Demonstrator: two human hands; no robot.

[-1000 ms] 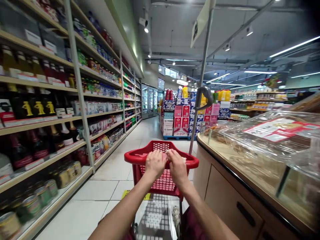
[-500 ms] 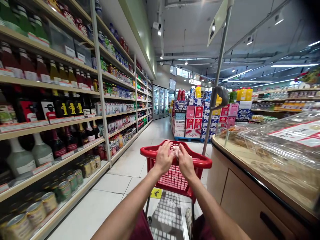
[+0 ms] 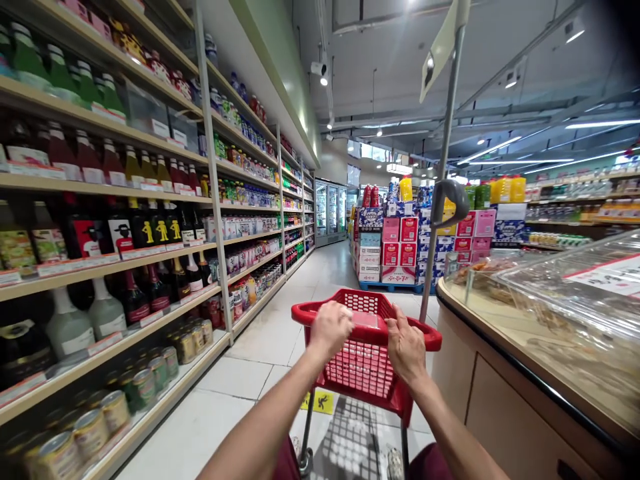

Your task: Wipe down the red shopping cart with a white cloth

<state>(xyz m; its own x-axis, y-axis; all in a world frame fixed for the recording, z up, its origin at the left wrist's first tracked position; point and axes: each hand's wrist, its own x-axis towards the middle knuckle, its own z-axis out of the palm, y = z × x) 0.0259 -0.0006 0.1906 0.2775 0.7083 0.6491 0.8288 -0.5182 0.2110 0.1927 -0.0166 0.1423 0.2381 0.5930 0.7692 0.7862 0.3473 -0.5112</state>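
A red shopping cart (image 3: 367,373) with a mesh basket stands in front of me on the tiled floor. Above the left part of its handle (image 3: 305,312), my left hand (image 3: 329,330) is closed, and a little white crumpled tissue (image 3: 347,312) seems to show at its fingertips. My right hand (image 3: 406,343) is at the right part of the handle, apart from the left one, its index finger stretched upward and the others partly bent. Whether either hand touches the handle is hard to tell. Between them lies a pinkish panel (image 3: 367,321) on the handle.
Shelves (image 3: 170,250) of bottles and cans line the left side. On the right curves a counter (image 3: 493,387) with clear plastic covers (image 3: 560,293). A metal pole (image 3: 447,147) rises beside it. Stacked drink cartons (image 3: 400,243) stand ahead, and fridges (image 3: 330,210) farther back.
My hands, earlier together over the handle with a white wad between them, have moved apart. The left hand has closed. The view has shifted slightly, with the cart now lower and farther right.
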